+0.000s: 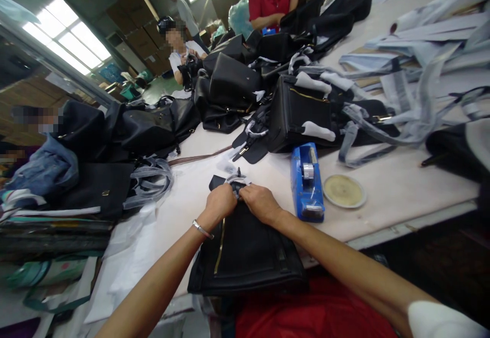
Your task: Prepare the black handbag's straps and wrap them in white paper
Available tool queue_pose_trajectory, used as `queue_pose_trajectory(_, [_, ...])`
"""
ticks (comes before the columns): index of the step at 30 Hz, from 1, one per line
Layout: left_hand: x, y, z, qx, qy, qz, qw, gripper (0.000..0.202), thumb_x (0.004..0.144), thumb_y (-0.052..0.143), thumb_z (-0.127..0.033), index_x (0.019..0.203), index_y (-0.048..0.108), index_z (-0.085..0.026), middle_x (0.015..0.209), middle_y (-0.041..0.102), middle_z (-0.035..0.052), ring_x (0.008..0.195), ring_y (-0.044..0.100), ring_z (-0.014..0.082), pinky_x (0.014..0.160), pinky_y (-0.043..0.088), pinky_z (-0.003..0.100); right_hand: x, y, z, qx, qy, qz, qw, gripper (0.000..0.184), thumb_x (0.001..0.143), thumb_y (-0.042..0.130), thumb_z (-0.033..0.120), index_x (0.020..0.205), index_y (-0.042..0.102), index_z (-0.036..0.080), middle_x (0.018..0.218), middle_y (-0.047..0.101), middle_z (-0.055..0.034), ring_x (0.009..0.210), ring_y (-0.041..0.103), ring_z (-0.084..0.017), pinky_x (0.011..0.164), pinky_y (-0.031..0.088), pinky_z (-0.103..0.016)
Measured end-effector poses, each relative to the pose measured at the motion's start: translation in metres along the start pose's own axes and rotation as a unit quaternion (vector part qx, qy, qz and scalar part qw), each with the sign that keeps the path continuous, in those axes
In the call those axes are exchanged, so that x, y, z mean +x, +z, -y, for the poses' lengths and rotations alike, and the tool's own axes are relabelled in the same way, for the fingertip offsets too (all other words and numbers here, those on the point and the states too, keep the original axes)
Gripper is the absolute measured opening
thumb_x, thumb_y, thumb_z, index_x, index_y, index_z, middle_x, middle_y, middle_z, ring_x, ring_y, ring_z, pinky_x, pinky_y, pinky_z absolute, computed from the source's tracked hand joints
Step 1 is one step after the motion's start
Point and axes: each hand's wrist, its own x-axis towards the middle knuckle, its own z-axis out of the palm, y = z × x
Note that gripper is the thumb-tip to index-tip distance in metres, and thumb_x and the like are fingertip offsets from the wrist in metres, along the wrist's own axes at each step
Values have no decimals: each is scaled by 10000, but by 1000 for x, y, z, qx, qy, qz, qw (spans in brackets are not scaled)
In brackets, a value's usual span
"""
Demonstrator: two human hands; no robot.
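Observation:
A black backpack (256, 246) with a gold zipper lies on the table edge right in front of me, its top pointing away. My left hand (222, 200) is closed at the top of the bag, near a handle wrapped in clear plastic (237, 177). Beside it, almost touching, my right hand (260, 202) is closed on the same top part. The fingertips of both hands meet at the strap area, and what exactly they pinch is hidden.
A blue tape dispenser (307, 182) and a round yellowish dish (344, 191) stand to my right. Beyond lies another black bag (298, 111) with plastic-wrapped straps. Stacked white sheets (130, 261) are at left. Several black bags and co-workers are across the table.

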Motion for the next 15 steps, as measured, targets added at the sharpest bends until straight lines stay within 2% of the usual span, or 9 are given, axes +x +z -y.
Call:
queue_pose_trajectory(2, [6,1,-6,2,10,15,1000,300,844,475,-272,982,661,-82,922,702,206,928,664,293,735,490,330,-2,1,-3,14,7,1,1000,156,937,411,137,910,564,151,923,626,-77,900,556,-202,788,406,-289])
queue_pose_trajectory(4, [13,3,-11,2,19,34,999,267,843,518,-278,953,670,-89,923,702,188,928,662,282,758,499,347,-4,2,-5,37,18,-1,999,137,920,436,138,988,554,146,960,627,-84,920,561,-203,796,411,-287])
queue_pose_trajectory(8, [29,9,-16,-10,33,76,996,196,846,606,-298,913,659,-121,935,693,97,931,645,218,848,497,403,-5,0,-8,66,31,0,997,318,881,514,205,1188,470,135,1024,623,-106,929,575,-219,783,422,-293])
queue_pose_trajectory(12, [39,16,-11,-59,29,95,993,197,842,632,-327,821,644,-131,884,681,62,922,637,198,884,485,419,-2,0,-7,41,43,17,998,207,917,427,170,1105,512,154,944,641,-86,882,587,-215,750,410,-288])
queue_pose_trajectory(15, [35,20,-4,-133,17,92,987,191,852,601,-296,767,628,-126,808,687,83,853,659,199,825,507,367,1,2,-8,36,38,23,998,164,931,415,172,1026,548,165,939,644,-78,893,581,-207,761,396,-282])
